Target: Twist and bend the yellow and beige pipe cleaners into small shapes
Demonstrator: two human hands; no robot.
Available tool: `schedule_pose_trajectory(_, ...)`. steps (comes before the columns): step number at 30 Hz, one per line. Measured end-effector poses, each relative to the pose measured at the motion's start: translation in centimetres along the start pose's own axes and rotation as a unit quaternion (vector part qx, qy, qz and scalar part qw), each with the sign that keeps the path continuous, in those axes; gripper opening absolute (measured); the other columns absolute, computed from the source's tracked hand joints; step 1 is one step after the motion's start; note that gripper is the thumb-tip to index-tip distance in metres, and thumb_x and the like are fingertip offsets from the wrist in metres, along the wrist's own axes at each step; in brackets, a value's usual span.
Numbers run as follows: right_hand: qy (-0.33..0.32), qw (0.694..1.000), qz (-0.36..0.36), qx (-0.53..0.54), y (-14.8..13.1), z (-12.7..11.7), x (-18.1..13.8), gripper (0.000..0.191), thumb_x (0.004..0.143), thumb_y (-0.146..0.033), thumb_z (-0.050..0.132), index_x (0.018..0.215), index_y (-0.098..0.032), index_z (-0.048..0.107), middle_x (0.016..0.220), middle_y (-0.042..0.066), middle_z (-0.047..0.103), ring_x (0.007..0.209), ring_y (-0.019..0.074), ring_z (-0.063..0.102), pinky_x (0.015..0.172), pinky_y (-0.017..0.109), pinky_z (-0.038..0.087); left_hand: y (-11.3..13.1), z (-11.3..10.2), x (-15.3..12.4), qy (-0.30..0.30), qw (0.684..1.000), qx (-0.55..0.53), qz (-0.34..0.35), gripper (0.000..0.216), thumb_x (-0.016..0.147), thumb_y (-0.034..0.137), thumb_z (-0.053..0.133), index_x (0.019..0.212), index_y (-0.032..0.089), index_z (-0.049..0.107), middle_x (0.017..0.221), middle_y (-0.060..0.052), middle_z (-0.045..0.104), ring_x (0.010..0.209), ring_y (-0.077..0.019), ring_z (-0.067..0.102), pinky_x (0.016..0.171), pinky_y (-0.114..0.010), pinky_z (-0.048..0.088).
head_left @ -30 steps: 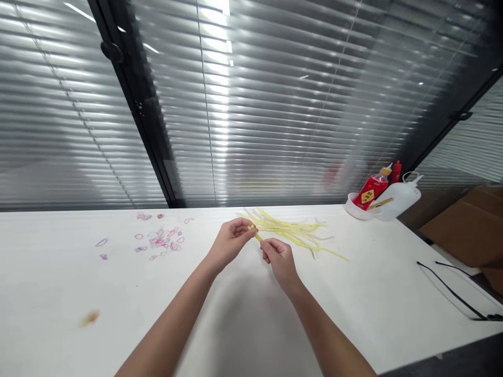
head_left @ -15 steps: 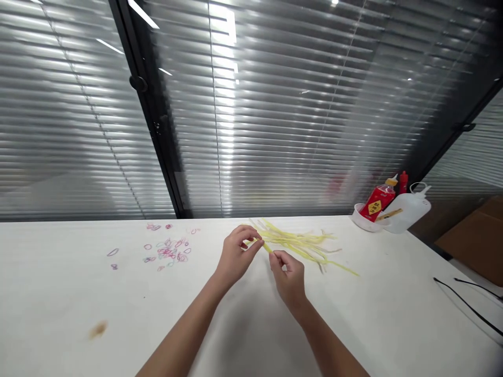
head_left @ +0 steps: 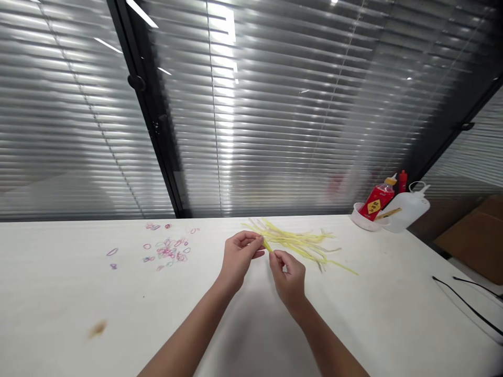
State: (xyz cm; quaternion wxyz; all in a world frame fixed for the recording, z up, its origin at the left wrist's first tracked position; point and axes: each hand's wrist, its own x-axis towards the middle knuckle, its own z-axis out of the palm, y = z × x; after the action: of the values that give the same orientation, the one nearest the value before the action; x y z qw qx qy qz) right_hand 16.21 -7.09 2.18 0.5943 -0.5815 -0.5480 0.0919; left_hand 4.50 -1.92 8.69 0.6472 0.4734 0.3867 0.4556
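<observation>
Between my two hands is a short length of thin yellow strip [head_left: 266,245], held at both ends above the white table. My left hand [head_left: 240,256] pinches its upper left end with thumb and forefinger, the other fingers curled behind. My right hand [head_left: 290,272] grips the lower right end between thumb and fingertips. Just beyond them, a loose bundle of long yellow strips [head_left: 302,241] lies spread on the table, partly hidden by my left hand. What the strips are made of I cannot make out.
Colourful small rubber bands [head_left: 168,252] lie scattered at the left. A brown stain [head_left: 97,329] marks the white table [head_left: 58,293]. At the back right, a red-labelled bottle [head_left: 378,201], a white bowl [head_left: 363,224] and a translucent squeeze bottle [head_left: 408,212] stand together. Black cables or thin rods [head_left: 467,303] lie at the right edge.
My left hand has dropped slightly, its fingers closing in more around the strip's end. My right hand stays almost in place, still pinching the strip.
</observation>
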Motion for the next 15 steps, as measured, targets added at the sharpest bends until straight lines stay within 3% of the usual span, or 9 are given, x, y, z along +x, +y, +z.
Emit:
schedule_pose_trajectory(7, -0.011, 1.0, -0.003, 0.018, -0.09, -0.13, 0.03, 0.021, 0.084, -0.028, 0.051, 0.065, -0.019, 0.055, 0.056, -0.002, 0.04, 0.053, 0.0125, 0.036, 0.053, 0.025, 0.031, 0.15, -0.09, 0.2, 0.004, 0.994, -0.088, -0.058, 0.026, 0.061, 0.023, 0.078, 0.074, 0.018, 0.056, 0.054, 0.005, 0.056, 0.059, -0.0105, 0.061, 0.078, -0.032, 0.054)
schedule_pose_trajectory(11, -0.031, 0.998, 0.009, 0.048, -0.31, -0.25, 0.16, 0.02, 0.083, -0.028, 0.051, 0.066, -0.019, 0.054, 0.056, -0.002, 0.041, 0.054, 0.0124, 0.037, 0.054, 0.025, 0.032, 0.2, -0.39, 0.46, -0.027, 0.989, -0.105, -0.096, 0.025, 0.066, 0.024, 0.075, 0.084, 0.017, 0.06, 0.079, -0.005, 0.07, 0.071, -0.0134, 0.066, 0.077, -0.029, 0.054)
schedule_pose_trajectory(15, -0.054, 0.992, 0.052, 0.102, -0.59, -0.47, 0.36, 0.023, 0.084, -0.031, 0.051, 0.065, -0.019, 0.053, 0.056, -0.002, 0.043, 0.055, 0.0127, 0.039, 0.054, 0.025, 0.033, 0.24, -0.74, 0.74, -0.061, 0.982, -0.13, -0.126, 0.022, 0.068, 0.023, 0.074, 0.086, 0.016, 0.063, 0.088, -0.008, 0.071, 0.078, -0.0164, 0.068, 0.08, -0.029, 0.053)
